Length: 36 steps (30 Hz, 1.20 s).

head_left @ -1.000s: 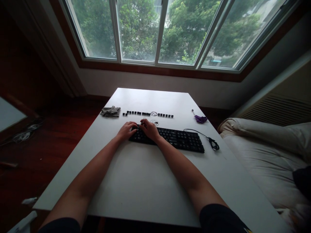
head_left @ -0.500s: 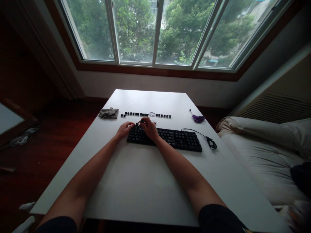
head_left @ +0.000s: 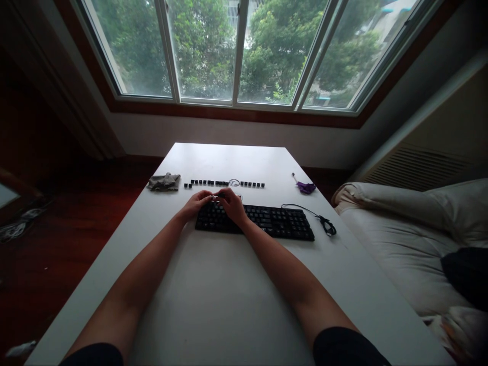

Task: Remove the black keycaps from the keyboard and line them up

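A black keyboard [head_left: 274, 222] lies across the middle of the white table [head_left: 224, 295]. Both my hands hover over its left end with their fingertips meeting. My left hand [head_left: 196, 203] is curled, its fingers pinched toward the right hand. My right hand [head_left: 232, 205] is also pinched, and a small pale object shows between the two sets of fingertips; it is too small to name. Just behind the hands a row of loose black keycaps [head_left: 208, 182] lies in a line, with a thin wire ring [head_left: 234, 182] in its middle.
A crumpled grey cloth [head_left: 163, 181] lies left of the keycaps. A small purple item [head_left: 305, 187] sits at the far right of the table. The keyboard's cable [head_left: 324, 222] coils off its right end. A pale bed [head_left: 400, 244] adjoins the table's right edge.
My right hand has lifted from the keys and drawn toward the left hand; the fingertips now meet above the keyboard's back left edge. The view has tilted slightly.
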### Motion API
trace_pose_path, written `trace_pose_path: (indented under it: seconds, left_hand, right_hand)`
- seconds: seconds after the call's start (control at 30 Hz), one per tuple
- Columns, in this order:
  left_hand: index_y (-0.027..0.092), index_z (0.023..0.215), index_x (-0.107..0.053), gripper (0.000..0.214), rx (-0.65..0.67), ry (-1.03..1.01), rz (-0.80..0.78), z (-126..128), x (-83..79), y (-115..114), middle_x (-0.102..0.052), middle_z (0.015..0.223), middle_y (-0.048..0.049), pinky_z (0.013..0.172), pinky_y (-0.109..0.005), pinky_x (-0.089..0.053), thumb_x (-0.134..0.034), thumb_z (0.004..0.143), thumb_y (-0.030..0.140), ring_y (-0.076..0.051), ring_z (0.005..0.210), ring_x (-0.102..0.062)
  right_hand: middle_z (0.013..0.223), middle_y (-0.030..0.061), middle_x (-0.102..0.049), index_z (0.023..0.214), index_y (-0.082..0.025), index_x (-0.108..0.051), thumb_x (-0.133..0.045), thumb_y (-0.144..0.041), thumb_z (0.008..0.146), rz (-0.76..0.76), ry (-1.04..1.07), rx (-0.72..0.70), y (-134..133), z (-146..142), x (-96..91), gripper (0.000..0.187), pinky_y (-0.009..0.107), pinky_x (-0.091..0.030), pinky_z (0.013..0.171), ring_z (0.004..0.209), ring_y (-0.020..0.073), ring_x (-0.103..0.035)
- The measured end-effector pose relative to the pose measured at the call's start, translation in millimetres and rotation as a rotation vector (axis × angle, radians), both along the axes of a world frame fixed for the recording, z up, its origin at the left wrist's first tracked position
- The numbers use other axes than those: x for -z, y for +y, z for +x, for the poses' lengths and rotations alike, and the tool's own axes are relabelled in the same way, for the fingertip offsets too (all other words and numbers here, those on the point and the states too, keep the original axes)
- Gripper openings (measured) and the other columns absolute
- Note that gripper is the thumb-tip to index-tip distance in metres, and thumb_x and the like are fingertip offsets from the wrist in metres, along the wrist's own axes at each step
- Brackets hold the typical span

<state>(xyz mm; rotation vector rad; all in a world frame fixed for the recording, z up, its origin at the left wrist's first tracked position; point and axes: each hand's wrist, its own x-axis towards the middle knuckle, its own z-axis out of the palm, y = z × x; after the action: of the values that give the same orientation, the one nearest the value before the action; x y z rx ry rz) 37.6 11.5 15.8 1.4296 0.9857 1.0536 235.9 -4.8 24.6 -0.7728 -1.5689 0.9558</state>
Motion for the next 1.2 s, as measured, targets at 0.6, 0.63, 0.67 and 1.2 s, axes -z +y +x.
trace_pose_path:
  seconds: [0.6,0.63,0.67,1.2]
  left_hand:
    - [0.022,0.103,-0.057,0.027,-0.174,0.151,0.209,9,11.7,-6,-0.074,0.081,-0.0022,0.076,-0.032,-0.051,-0.061,0.089,0.045,-0.019,0.075,-0.068]
    - [0.022,0.105,-0.057,0.029,-0.194,0.129,0.208,8,12.7,-5,-0.074,0.082,-0.0027,0.074,-0.032,-0.051,-0.061,0.088,0.045,-0.018,0.074,-0.067]
    - [0.022,0.106,-0.057,0.03,-0.211,0.108,0.207,7,13.5,-4,-0.074,0.084,-0.0031,0.071,-0.031,-0.05,-0.062,0.088,0.045,-0.018,0.073,-0.067]
    - [0.02,0.115,-0.066,0.035,-0.349,0.107,0.172,-14,23.9,17,-0.065,0.093,-0.0044,0.07,-0.029,-0.052,-0.058,0.084,0.034,-0.014,0.072,-0.064]
  right_hand:
    - [0.078,-0.0004,-0.071,0.099,-0.022,-0.058,-0.07,-0.037,0.08,-0.279,0.377,-0.036,17,6,2.3,0.026,0.027,-0.06,0.057,0.061,0.0155,-0.071]
    - [0.078,-0.0007,-0.07,0.099,-0.022,-0.058,-0.069,-0.037,0.081,-0.279,0.385,-0.016,18,6,2.7,0.026,0.027,-0.059,0.056,0.061,0.0152,-0.07]
    - [0.078,-0.0008,-0.07,0.099,-0.022,-0.058,-0.068,-0.037,0.081,-0.279,0.389,-0.004,19,6,3.0,0.025,0.027,-0.059,0.056,0.06,0.015,-0.07]
    - [0.079,-0.0005,-0.069,0.097,-0.022,-0.058,-0.067,-0.036,0.079,-0.307,0.321,-0.019,19,6,4.6,0.025,0.026,-0.058,0.057,0.061,0.0148,-0.07]
